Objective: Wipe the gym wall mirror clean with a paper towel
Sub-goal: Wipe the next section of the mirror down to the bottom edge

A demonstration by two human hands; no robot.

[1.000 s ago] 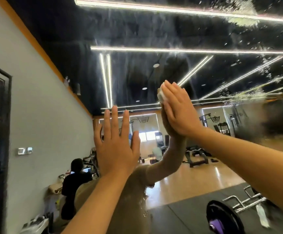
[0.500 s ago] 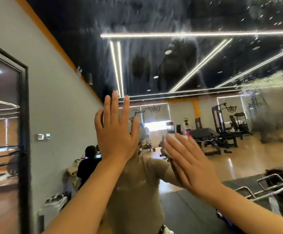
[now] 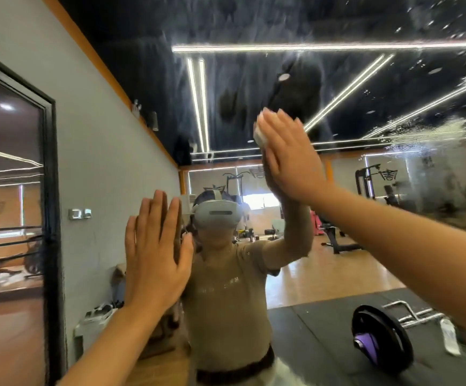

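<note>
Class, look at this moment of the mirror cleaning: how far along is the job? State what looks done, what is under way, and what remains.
Done: the mirror patch by the towel shows only faint streaks. Under way: the right hand presses the paper towel flat against the glass, while the left hand rests open on it. Left: droplets and spray cover the upper right, so much remains.

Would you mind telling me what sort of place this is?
Most likely a gym. The wall mirror reflects a weight machine, a bench and a weight plate on dark floor matting. The right hand presses a paper towel to the glass.
</note>
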